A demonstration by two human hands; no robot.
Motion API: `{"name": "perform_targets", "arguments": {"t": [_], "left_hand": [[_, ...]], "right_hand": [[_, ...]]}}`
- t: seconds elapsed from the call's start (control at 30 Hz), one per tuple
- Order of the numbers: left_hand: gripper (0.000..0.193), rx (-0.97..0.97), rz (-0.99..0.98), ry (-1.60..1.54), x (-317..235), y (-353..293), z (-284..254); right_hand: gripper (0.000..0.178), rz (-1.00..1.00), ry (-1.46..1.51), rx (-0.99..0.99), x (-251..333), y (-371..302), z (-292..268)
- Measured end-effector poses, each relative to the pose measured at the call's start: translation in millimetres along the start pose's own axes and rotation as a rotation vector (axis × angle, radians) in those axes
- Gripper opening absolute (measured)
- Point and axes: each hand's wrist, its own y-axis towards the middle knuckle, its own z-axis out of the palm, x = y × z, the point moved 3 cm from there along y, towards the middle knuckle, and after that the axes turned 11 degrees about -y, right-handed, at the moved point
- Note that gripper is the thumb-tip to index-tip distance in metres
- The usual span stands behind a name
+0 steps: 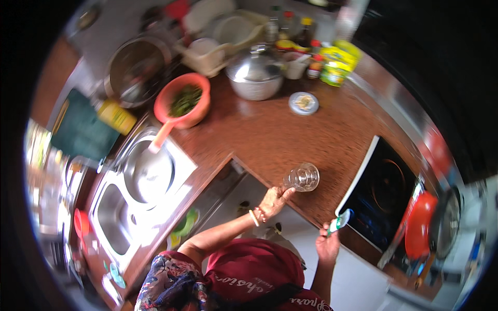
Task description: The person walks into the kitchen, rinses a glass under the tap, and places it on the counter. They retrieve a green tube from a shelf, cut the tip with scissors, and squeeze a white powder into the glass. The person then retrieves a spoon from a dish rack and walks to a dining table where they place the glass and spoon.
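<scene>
A clear glass mug [306,177] with a dimpled wall is at the counter's front edge. My left hand [275,201], a beaded bracelet and a pale bangle on its wrist, is closed at the mug's handle side. To the right, my right hand [328,242] is raised near the cooktop's corner. Its fingers pinch a small white and green sachet [339,223], whose exact kind is blurred. Beyond the mug, a small round container with a pale lid [303,103] sits on the brown counter [249,135].
An orange strainer [199,114] of green leaves stands by the steel sink [111,217]. Behind it are a lidded metal pot [254,75], bottles and a yellow pouch [337,62]. A black cooktop [381,192] lies right, beside a red pan [420,225].
</scene>
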Motion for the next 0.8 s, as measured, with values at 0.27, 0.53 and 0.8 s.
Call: {"name": "perform_targets", "arguments": {"t": [0.27,0.53,0.8], "left_hand": [[0.023,-0.701,0.187,0.701,-73,-171,-202],[0.020,-0.847,-0.134,1.614,-116,-315,-341],[0.024,-0.888,-0.276,1.855,-74,-412,-433]], "right_hand": [[0.044,0.392,-0.097,0.185,-15,47,5],[0.033,0.547,-0.115,0.267,-72,47,31],[0.026,0.626,-0.115,0.295,-138,41,57]]}}
